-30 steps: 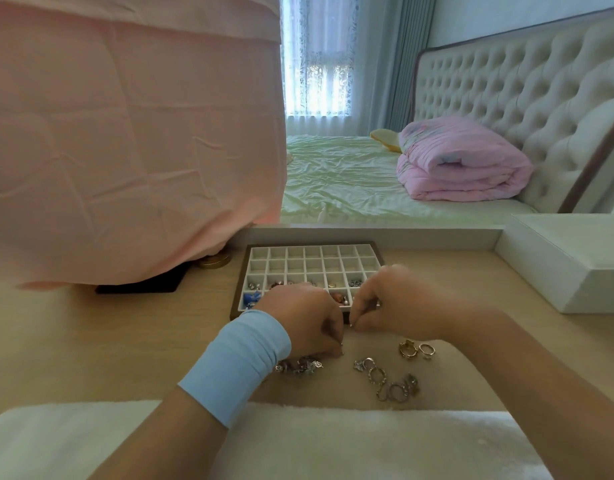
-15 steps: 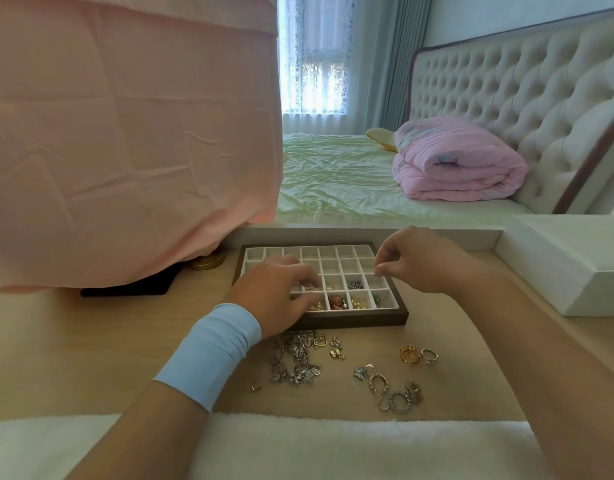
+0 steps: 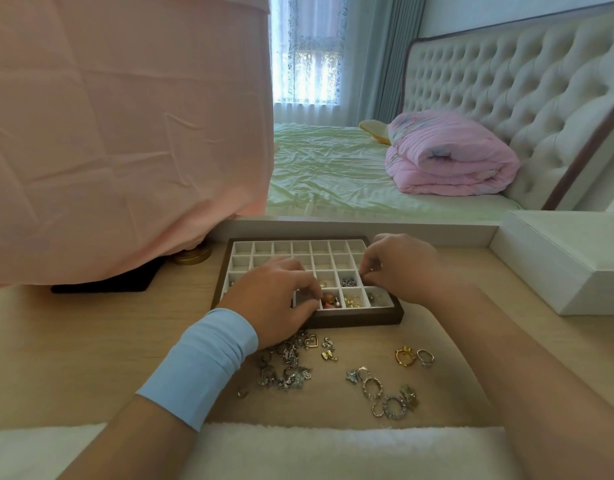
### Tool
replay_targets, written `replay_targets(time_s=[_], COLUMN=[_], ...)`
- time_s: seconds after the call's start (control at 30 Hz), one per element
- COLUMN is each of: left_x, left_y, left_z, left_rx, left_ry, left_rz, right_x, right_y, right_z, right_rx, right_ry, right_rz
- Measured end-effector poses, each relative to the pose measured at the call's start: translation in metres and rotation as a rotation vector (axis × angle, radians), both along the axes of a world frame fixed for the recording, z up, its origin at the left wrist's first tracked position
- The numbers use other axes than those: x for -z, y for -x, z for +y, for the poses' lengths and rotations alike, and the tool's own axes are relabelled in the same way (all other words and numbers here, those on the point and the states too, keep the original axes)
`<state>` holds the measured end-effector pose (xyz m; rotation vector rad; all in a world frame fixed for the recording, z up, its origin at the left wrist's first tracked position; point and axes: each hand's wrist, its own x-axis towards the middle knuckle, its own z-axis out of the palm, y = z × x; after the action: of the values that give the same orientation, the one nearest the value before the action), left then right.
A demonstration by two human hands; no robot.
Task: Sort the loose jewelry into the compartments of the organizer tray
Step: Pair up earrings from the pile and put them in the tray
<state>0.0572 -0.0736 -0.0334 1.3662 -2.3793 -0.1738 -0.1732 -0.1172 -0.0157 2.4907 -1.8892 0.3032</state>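
Observation:
The organizer tray (image 3: 361, 318) has a brown frame and a grid of white compartments. It lies on the wooden desk, and several cells in its near rows hold small pieces. My left hand (image 3: 274, 299), with a blue wrist sleeve, covers the tray's near left part, its fingertips pinched over a near-row cell. My right hand (image 3: 399, 268) hovers at the tray's right edge with fingertips pinched; anything between them is too small to see. Loose jewelry lies in front of the tray: a silver pile (image 3: 284, 370), a heart pendant (image 3: 311, 341), a gold ring (image 3: 405, 355), a silver ring (image 3: 425, 357) and hoop pieces (image 3: 385, 396).
A pink cloth (image 3: 125, 133) drapes over something at the left, with a black pad (image 3: 104, 287) and a gold lid (image 3: 193, 256) beneath it. A white box (image 3: 568, 265) stands at the right. A white towel (image 3: 298, 448) lies along the near edge. A bed is beyond the desk.
Both hands rose from the loose pile, where they were pinched together, and moved apart onto the tray. The left hand has since shifted slightly toward the near row.

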Motion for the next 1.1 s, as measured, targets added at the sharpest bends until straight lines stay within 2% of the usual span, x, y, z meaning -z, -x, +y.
replay_targets(time_s=[0.13, 0.37, 0.53, 0.73, 0.8, 0.87, 1.1], left_x=[-0.005, -0.030, -0.031, -0.023, -0.023, -0.027, -0.038], left_y=[0.004, 0.011, 0.023, 0.027, 0.026, 0.022, -0.006], left_z=[0.004, 0.016, 0.024, 0.022, 0.021, 0.019, 0.007], left_rx=[0.011, 0.078, 0.110, 0.099, 0.097, 0.063, -0.070], left_ry=[-0.005, -0.172, -0.212, -0.196, -0.200, -0.218, -0.323], left_rz=[-0.009, -0.112, -0.261, -0.324, -0.258, -0.104, 0.591], right_x=[-0.001, -0.023, -0.035, -0.032, -0.032, -0.033, -0.034], right_y=[0.002, 0.010, -0.011, -0.026, -0.028, -0.027, -0.036], right_z=[0.003, 0.017, 0.044, 0.051, 0.052, 0.051, 0.051], right_rx=[0.006, -0.005, -0.178, -0.200, -0.210, -0.223, -0.257], right_ry=[0.023, -0.025, -0.218, -0.313, -0.344, -0.320, -0.149], right_rz=[-0.005, -0.223, -0.153, -0.107, -0.114, -0.171, -0.621])
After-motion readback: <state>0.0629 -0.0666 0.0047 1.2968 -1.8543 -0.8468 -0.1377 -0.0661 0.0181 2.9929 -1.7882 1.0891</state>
